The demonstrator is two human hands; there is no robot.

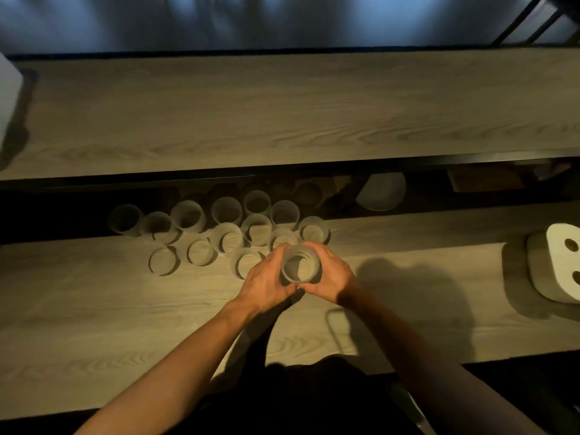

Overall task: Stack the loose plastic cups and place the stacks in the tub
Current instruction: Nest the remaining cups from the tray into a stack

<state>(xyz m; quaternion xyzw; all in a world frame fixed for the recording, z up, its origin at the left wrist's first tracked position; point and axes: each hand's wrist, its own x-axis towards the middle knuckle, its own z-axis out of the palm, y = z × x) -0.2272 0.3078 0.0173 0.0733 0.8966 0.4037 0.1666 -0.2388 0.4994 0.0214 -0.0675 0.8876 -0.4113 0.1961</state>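
Cup stack (pixel 298 265) gripped between left hand (pixel 266 281) and right hand (pixel 329 274).
Fingers of both hands are curled round its sides, mouth upward, near the middle of the table (pixel 94 324). Loose cups (pixel 226 237) are clustered from nine to twelve o'clock of it; a white holed object (pixel 561 262) is seen at three o'clock.
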